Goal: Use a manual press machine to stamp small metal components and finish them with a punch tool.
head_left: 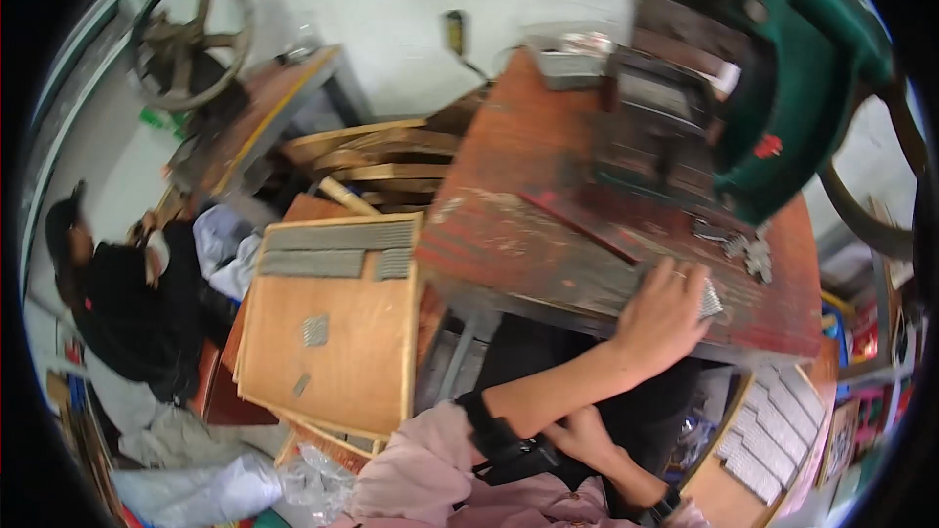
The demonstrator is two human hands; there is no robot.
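My left hand (665, 318) reaches across to the front of the reddish-brown worktable (499, 156). Its fingers are curled over a small block of silvery metal pieces (712, 299), which shows past the fingertips. My right hand (584, 435) is low, close to my body, beside the black band (504, 445) on my left wrist; its fingers are partly hidden behind that forearm. Beyond my left hand stands a green press (802, 88) with a dark metal die block (660, 122). Small loose metal pieces (748, 252) lie at its foot.
A shallow wooden tray (333, 352) on the left carries rows of grey metal pieces; another tray (773, 435) is at lower right. A dark red bar (582, 227) and a grey container (572, 59) lie on the worktable. A person in black (137, 303) sits far left near a handwheel (191, 39).
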